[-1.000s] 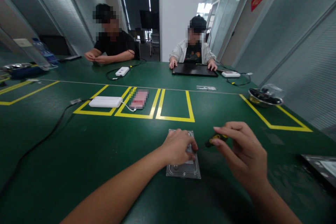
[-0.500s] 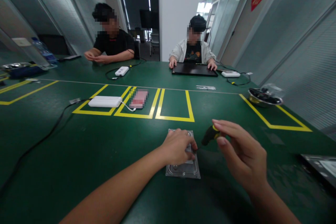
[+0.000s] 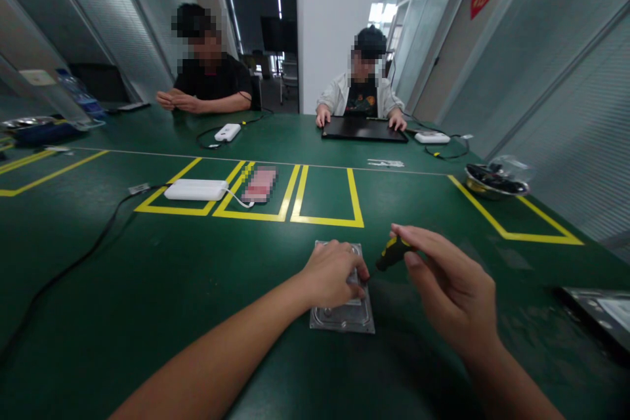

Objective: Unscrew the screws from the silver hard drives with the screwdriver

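Note:
A silver hard drive point(image 3: 343, 322) lies flat on the green table in front of me. My left hand point(image 3: 335, 275) rests across it, with fingers curled over its right edge; the palm covers much of its top. In the fingertips of my right hand point(image 3: 455, 289) is a screwdriver point(image 3: 392, 253) with a black and yellow handle. It leans, and its thin end points down to the left beside the drive's right edge. Whether the tip touches the drive I cannot tell. At the far right is part of another hard drive point(image 3: 603, 315) with a white label.
Yellow tape point(image 3: 327, 221) marks boxes on the table. A white power bank point(image 3: 197, 189) is cabled to a blurred pink phone point(image 3: 260, 184). A metal bowl point(image 3: 497, 191) of dark items stands right. Across the table sit two people, one holding a black flat panel point(image 3: 364, 130).
The screwdriver handle has tilted and turned slightly, and my right fingertips have shifted a little left. My left hand and the hard drive stay together in place.

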{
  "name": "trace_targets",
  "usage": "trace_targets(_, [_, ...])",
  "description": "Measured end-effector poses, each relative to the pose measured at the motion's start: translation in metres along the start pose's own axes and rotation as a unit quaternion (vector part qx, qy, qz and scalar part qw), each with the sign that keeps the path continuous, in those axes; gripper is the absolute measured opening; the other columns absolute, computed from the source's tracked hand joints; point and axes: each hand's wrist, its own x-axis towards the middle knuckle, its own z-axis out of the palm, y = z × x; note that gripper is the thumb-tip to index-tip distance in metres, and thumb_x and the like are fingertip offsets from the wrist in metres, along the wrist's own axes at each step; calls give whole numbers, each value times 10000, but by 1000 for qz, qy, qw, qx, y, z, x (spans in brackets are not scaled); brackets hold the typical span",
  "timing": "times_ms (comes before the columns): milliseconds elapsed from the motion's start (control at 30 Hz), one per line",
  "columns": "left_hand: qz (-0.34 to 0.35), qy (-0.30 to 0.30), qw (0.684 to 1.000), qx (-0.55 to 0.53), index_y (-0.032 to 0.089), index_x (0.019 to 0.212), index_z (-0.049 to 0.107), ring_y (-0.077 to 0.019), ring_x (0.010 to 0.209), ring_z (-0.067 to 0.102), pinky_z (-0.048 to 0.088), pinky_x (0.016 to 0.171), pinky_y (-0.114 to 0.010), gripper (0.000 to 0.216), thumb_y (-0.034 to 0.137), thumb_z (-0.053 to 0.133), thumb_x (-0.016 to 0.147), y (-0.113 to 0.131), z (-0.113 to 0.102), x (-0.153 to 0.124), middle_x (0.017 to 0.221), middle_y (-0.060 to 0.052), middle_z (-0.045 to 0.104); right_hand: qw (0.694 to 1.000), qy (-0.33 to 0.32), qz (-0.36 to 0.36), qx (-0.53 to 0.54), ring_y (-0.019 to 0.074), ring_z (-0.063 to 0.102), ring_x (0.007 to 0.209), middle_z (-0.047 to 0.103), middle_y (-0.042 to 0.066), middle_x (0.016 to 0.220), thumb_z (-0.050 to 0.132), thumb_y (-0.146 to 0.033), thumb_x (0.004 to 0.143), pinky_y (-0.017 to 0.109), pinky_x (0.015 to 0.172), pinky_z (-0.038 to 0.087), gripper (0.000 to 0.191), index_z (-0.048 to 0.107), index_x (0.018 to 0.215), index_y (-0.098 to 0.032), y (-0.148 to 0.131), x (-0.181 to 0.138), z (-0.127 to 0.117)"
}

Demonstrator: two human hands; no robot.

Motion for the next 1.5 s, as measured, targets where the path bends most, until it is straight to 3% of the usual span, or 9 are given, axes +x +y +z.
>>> trace_targets(133, [-3,-5,1000,-1,281,995,714,-293,1086,541,408,909,-447,236,355,772,778,1,-2,0,1081,-25,637,1000,29,3,-11,157,617,945,623,43,1091,716,-147,863,278,758,514,308,665,1151,-242,0,-1,1])
trace_targets(333, [-5,-6,1000,2,273,990,708,-291,1087,542,409,905,-434,244,356,776,772,2,-3,-1,1093,-28,633,1000,8,5,6,210,607,1102,625,73,1214,602,-131,928,360,920,508,336,641,1241,-246,-1,-2,1])
trace_targets(533, [-4,-9,1000,4,286,1006,710,-289,1092,542,403,911,-430,238,369,760,789,3,-4,-1,1091,-30,632,999,30,9,13,153,586,886,586,50,1040,705,-135,868,284,710,491,297,659,1143,-237,0,-1,3])
trace_targets(667, [-5,-10,1000,7,275,991,711,-287,1076,548,409,897,-412,236,359,766,778,3,-4,0,1068,-29,637,1000,21,-2,7,156,580,973,592,56,1082,669,-143,897,280,763,476,289,653,1174,-227,-3,1,2])
trace_targets(867, [-3,-14,1000,11,275,976,703,-282,1067,550,412,885,-412,225,366,764,779,3,-5,1,1076,-27,638,1000,26,-3,-8,120,581,862,589,36,1025,664,-132,902,252,681,451,294,664,1177,-237,-5,1,3])
trace_targets(1133, [-5,-28,999,28,277,994,687,-288,1067,547,415,898,-430,229,366,745,791,7,-8,1,1087,-36,618,1000,18,10,4,137,595,874,596,42,1055,674,-153,894,274,713,495,325,657,1204,-249,-1,0,4])
trace_targets(1333, [-2,-42,998,48,282,994,686,-282,1043,555,426,888,-423,218,367,727,798,10,-12,2,1079,-42,602,1000,19,-10,-16,193,617,1121,646,47,1219,610,-114,922,328,931,524,329,660,1217,-249,-4,1,3])
trace_targets(1500, [4,-48,997,56,294,1008,688,-284,1041,564,441,869,-430,222,376,716,803,9,-13,3,1070,-41,604,999,34,12,5,171,628,990,639,42,1103,685,-126,881,303,803,532,313,667,1166,-254,-1,0,3])
